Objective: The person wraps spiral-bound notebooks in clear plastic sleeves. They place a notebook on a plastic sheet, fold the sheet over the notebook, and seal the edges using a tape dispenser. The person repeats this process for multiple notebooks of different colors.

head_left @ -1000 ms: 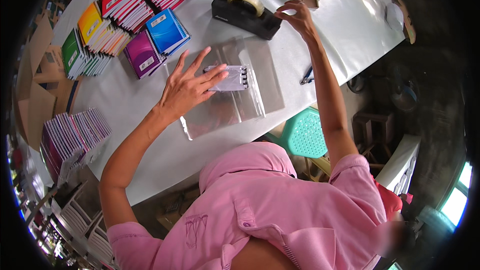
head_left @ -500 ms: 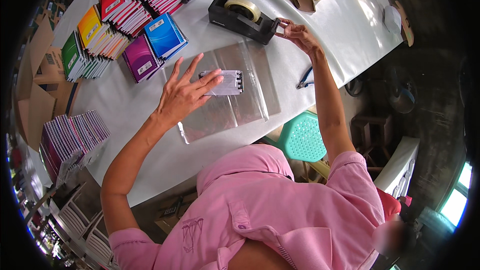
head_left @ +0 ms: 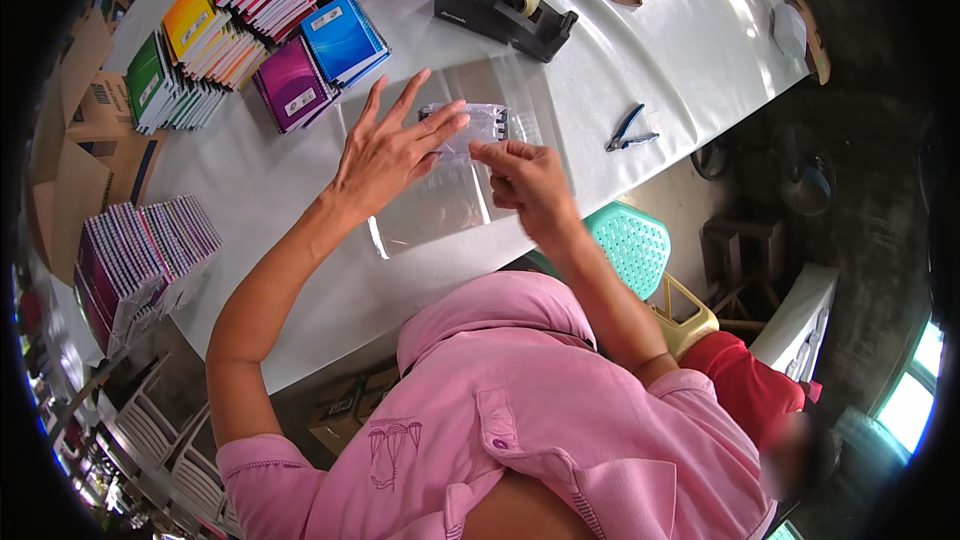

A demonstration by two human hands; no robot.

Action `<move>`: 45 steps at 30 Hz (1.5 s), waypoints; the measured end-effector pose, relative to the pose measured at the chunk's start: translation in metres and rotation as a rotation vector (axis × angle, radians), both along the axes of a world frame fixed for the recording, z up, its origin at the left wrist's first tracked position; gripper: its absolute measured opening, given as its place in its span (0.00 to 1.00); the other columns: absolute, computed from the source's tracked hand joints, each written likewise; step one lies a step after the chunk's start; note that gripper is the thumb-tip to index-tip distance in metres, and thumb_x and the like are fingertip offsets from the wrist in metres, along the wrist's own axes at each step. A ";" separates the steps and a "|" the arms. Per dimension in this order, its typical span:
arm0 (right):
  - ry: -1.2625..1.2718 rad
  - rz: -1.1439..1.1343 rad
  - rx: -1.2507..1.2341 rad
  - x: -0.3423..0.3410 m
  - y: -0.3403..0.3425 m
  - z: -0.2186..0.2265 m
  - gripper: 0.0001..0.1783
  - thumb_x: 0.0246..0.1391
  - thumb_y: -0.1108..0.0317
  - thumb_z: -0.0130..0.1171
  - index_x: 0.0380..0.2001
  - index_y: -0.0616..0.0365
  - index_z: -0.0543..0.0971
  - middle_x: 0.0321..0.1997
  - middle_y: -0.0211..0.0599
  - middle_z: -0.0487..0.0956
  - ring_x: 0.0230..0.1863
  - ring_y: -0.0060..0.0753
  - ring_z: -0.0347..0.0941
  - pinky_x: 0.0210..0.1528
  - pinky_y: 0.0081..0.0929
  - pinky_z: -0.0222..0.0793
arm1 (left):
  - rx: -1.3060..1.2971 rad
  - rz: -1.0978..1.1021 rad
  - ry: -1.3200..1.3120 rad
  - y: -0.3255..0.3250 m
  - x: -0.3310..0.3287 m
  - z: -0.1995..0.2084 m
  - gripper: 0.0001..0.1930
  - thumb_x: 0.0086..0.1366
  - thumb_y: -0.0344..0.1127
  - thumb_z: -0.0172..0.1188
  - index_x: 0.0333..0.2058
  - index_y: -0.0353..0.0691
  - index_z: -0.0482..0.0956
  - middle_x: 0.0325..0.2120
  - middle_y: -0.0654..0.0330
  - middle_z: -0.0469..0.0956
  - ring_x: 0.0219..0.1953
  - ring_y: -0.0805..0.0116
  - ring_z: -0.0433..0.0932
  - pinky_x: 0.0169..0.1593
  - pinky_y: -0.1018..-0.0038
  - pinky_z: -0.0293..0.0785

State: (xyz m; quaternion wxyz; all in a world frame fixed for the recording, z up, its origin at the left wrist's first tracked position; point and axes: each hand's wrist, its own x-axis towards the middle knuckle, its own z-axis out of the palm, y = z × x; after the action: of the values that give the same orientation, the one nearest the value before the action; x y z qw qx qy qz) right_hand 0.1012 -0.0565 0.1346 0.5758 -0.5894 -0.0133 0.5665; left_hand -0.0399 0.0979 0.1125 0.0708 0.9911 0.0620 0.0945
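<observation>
My L hand [head_left: 385, 158], fingers spread, rests on wrapped pkt [head_left: 484, 120]; R hand [head_left: 530, 183] pinched just beside, can't tell on what.

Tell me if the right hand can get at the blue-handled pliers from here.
Probably yes: the blue-handled pliers lie on the table to the right of the right hand, with nothing visible blocking the way.

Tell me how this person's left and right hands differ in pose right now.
The left hand is open with its fingers spread; the right hand is curled, thumb and forefinger pinched together. The left hand reaches across the small pale packet, while the right hand's fingertips are at the packet's near side; whether they hold anything is too small to tell. Both hands are bare and over the clear plastic sheet.
</observation>
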 end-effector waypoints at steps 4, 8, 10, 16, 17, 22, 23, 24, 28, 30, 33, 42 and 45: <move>-0.110 -0.177 -0.090 -0.038 -0.011 -0.039 0.13 0.51 0.67 0.67 0.22 0.63 0.75 0.13 0.23 0.64 0.13 0.14 0.54 0.14 0.20 0.46 | -0.012 0.004 -0.016 0.001 0.001 -0.004 0.36 0.49 0.35 0.70 0.59 0.58 0.70 0.61 0.79 0.66 0.68 0.55 0.54 0.66 0.45 0.51; -0.174 -0.305 -0.111 -0.052 -0.026 -0.051 0.14 0.51 0.66 0.67 0.24 0.65 0.76 0.14 0.24 0.67 0.13 0.13 0.55 0.15 0.18 0.49 | -0.003 -0.012 -0.018 0.005 0.003 -0.004 0.35 0.50 0.35 0.69 0.59 0.57 0.71 0.61 0.78 0.67 0.68 0.55 0.54 0.66 0.45 0.51; -0.234 -0.314 -0.010 -0.050 -0.016 -0.013 0.13 0.51 0.66 0.67 0.25 0.65 0.76 0.15 0.24 0.67 0.13 0.13 0.56 0.15 0.18 0.50 | -0.002 -0.005 -0.004 0.003 0.000 -0.004 0.35 0.50 0.35 0.69 0.59 0.57 0.71 0.61 0.78 0.67 0.68 0.55 0.54 0.66 0.45 0.51; -0.255 -0.305 -0.057 -0.054 0.009 -0.031 0.13 0.52 0.64 0.67 0.25 0.63 0.77 0.14 0.23 0.66 0.12 0.14 0.56 0.15 0.17 0.49 | -0.010 -0.014 -0.027 0.000 -0.002 -0.006 0.35 0.50 0.35 0.69 0.59 0.58 0.71 0.61 0.77 0.67 0.68 0.55 0.54 0.66 0.44 0.51; -0.284 -0.312 -0.059 -0.056 0.006 -0.038 0.14 0.52 0.64 0.67 0.25 0.64 0.77 0.14 0.24 0.68 0.13 0.15 0.57 0.15 0.17 0.50 | -0.015 -0.010 -0.028 0.000 -0.003 -0.006 0.35 0.50 0.35 0.69 0.59 0.58 0.71 0.61 0.77 0.67 0.68 0.55 0.54 0.66 0.44 0.51; -0.399 -0.294 -0.047 -0.059 -0.001 -0.052 0.17 0.53 0.60 0.66 0.26 0.65 0.78 0.13 0.27 0.69 0.14 0.16 0.59 0.15 0.18 0.54 | -0.077 -0.004 0.045 0.005 0.003 -0.002 0.26 0.59 0.46 0.62 0.58 0.58 0.72 0.62 0.73 0.66 0.68 0.53 0.53 0.65 0.43 0.51; -0.429 -0.290 -0.044 -0.059 -0.002 -0.057 0.17 0.53 0.60 0.66 0.27 0.66 0.78 0.13 0.28 0.68 0.14 0.16 0.59 0.16 0.19 0.55 | -0.150 0.009 0.063 0.008 0.007 -0.002 0.26 0.60 0.48 0.61 0.58 0.59 0.72 0.62 0.73 0.65 0.68 0.52 0.52 0.65 0.43 0.51; -0.601 -0.258 -0.054 -0.061 -0.002 -0.061 0.16 0.54 0.60 0.65 0.27 0.66 0.79 0.13 0.32 0.69 0.14 0.20 0.62 0.17 0.23 0.58 | -0.205 0.052 0.047 0.008 0.013 -0.008 0.26 0.60 0.50 0.60 0.58 0.59 0.73 0.62 0.72 0.66 0.67 0.51 0.55 0.65 0.45 0.52; -1.165 0.052 -0.244 -0.050 -0.012 -0.113 0.14 0.55 0.62 0.60 0.25 0.64 0.80 0.17 0.48 0.74 0.18 0.44 0.72 0.23 0.38 0.66 | -0.644 0.081 0.144 0.016 0.033 -0.024 0.25 0.60 0.55 0.59 0.55 0.59 0.75 0.61 0.69 0.68 0.62 0.49 0.65 0.64 0.54 0.60; -1.164 0.184 -0.380 -0.034 -0.018 -0.119 0.16 0.55 0.64 0.54 0.20 0.64 0.79 0.23 0.55 0.77 0.28 0.63 0.74 0.30 0.49 0.69 | -0.822 0.041 0.256 0.022 0.034 -0.016 0.24 0.61 0.52 0.60 0.55 0.55 0.76 0.60 0.65 0.69 0.58 0.50 0.70 0.63 0.60 0.63; -0.261 0.182 -0.025 0.009 -0.056 -0.142 0.22 0.56 0.56 0.58 0.42 0.66 0.79 0.37 0.45 0.83 0.33 0.37 0.81 0.34 0.33 0.76 | -1.078 -0.036 0.340 0.012 0.023 -0.001 0.21 0.64 0.43 0.59 0.55 0.46 0.76 0.59 0.57 0.69 0.57 0.58 0.73 0.61 0.69 0.66; -0.202 0.464 -0.232 0.022 -0.021 -0.032 0.48 0.43 0.54 0.71 0.62 0.68 0.61 0.57 0.48 0.72 0.55 0.41 0.70 0.57 0.37 0.64 | -1.079 0.580 -0.569 -0.034 -0.033 -0.127 0.27 0.68 0.27 0.47 0.65 0.41 0.58 0.64 0.51 0.62 0.66 0.66 0.60 0.64 0.73 0.58; -0.104 0.459 0.034 0.025 -0.005 -0.037 0.49 0.43 0.60 0.71 0.63 0.72 0.57 0.56 0.53 0.72 0.56 0.41 0.71 0.61 0.33 0.63 | -0.878 0.606 -0.406 -0.073 -0.047 -0.173 0.29 0.68 0.36 0.45 0.67 0.42 0.55 0.68 0.52 0.51 0.68 0.59 0.53 0.68 0.58 0.47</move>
State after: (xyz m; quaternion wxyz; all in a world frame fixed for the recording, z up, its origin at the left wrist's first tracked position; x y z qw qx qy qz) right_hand 0.1259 -0.0612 0.0980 0.4405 -0.5896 -0.1861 0.6509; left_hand -0.0871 0.0248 -0.0606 0.4561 0.7687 0.3622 0.2643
